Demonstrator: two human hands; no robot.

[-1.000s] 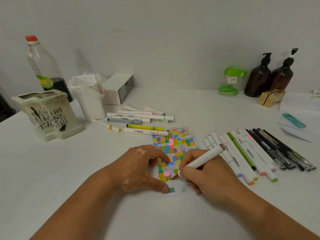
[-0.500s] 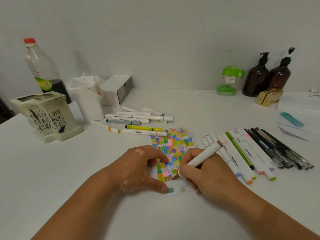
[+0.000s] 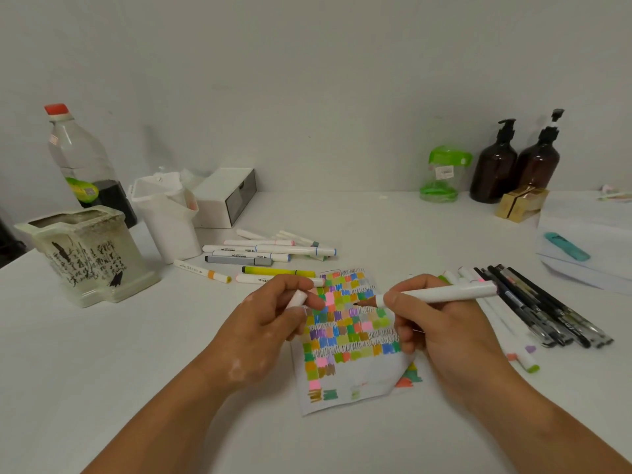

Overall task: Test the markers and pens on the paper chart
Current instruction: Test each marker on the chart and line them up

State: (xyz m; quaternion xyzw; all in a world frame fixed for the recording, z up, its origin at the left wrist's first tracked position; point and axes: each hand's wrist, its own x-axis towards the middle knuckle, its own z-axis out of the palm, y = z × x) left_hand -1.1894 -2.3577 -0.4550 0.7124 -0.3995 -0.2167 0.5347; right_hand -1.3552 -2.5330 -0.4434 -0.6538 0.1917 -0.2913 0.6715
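On grey marker (image 3: 239,260): "MARKER" lettering

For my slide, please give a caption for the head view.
Right hand holds an uncapped marker over the paper chart; left hand holds its cap.

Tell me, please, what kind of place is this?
Probably a home desk or craft table: loose markers, a swatch-covered paper chart, and household pump bottles against a plain wall.
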